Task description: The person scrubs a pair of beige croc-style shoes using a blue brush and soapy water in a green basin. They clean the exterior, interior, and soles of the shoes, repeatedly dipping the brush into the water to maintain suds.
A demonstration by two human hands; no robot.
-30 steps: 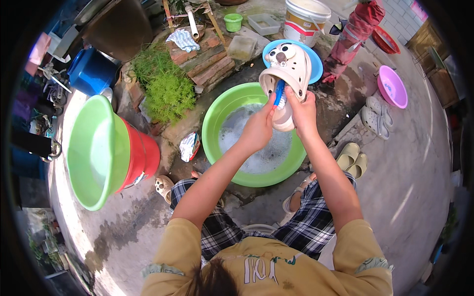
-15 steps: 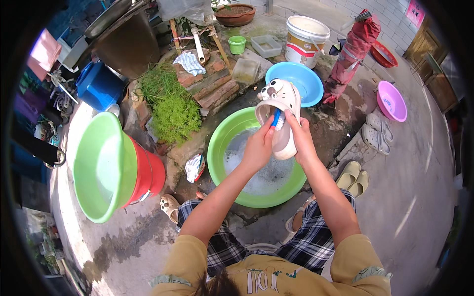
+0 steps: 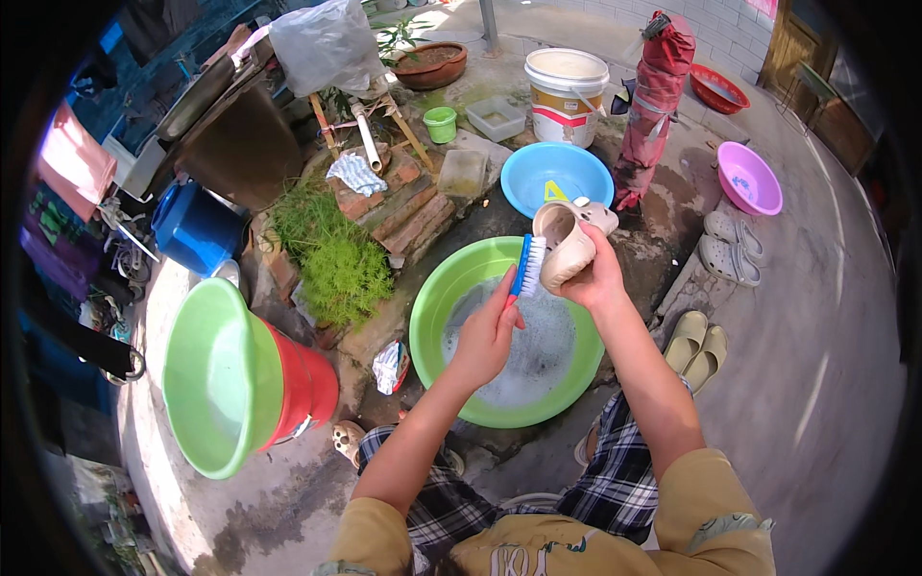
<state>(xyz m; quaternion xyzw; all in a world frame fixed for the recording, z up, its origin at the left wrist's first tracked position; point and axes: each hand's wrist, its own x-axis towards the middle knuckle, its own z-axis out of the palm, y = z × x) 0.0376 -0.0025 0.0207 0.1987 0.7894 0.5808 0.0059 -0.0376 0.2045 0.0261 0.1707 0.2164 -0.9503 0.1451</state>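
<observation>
**Head view: shoe lifted and turned above the soapy basin**

Head view looks down on a wet concrete yard floor (image 3: 836,384). The largest thing near the work is a big light-green plastic tub tipped on its side (image 3: 216,379), nested in a red plastic bucket (image 3: 307,384) at the person's left. In front of the knees sits the round green plastic basin of sudsy water (image 3: 451,307), and just beyond it a smaller blue plastic basin (image 3: 557,178). A white plastic pail (image 3: 567,91) stands farther back, a pink plastic bowl (image 3: 749,178) well off to the right, and a pair of pale slip-on sandals (image 3: 696,341) lies just right of the green basin.

The beige rubber clog (image 3: 567,245) is held in the air over the far rim of the green basin, clasped from beneath by the right hand (image 3: 600,278), opening turned toward the person. The left hand (image 3: 485,336) is clenched round the handle of a blue-handled scrubbing brush with white bristles (image 3: 526,267), the bristles touching the clog's side.

Compared with a second ago, the clog has been rotated: then its white, holed upper faced the camera; now the inside and heel show. The brush has shifted from the middle of the upper to the edge. By my reading, the scrubbing has passed to another face of the shoe, with rinsing not yet begun.
</observation>
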